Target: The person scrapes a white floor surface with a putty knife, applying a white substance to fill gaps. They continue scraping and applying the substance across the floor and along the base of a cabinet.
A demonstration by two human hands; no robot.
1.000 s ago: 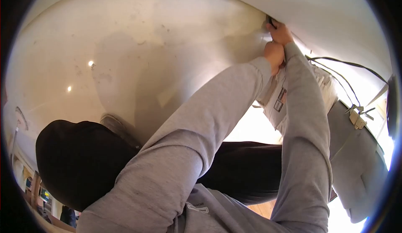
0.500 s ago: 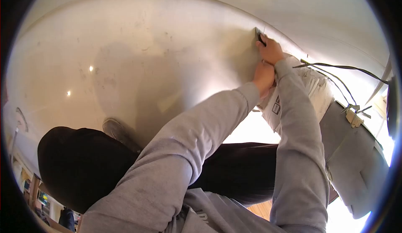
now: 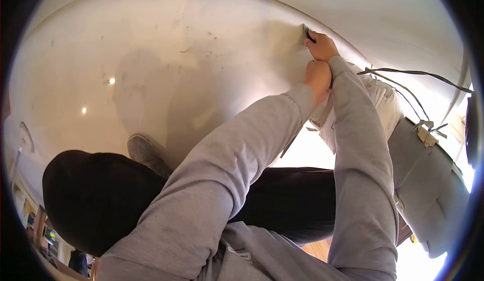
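Observation:
A small dark tool with a flat blade point(image 3: 308, 34) is in my right hand point(image 3: 322, 47), its edge against the pale, smooth curved surface point(image 3: 151, 34) near its upper right rim. Just below, my left hand point(image 3: 318, 77) is closed and sits against my right wrist; what its fingers hold, if anything, is hidden. Faint dark marks and scuffs dot the pale surface left of my hands.
A crumpled whitish bag point(image 3: 385, 102) lies right of my forearms. Black cables point(image 3: 421, 72) run past it to a clip on a grey panel point(image 3: 426, 180). My shoe point(image 3: 146, 152) and dark-clad legs are below. Shelves point(image 3: 48, 235) stand at lower left.
Both hands and the tool appear slightly higher in view, with the tool a little further left. The view itself has shifted slightly. My right hand still grips the tool.

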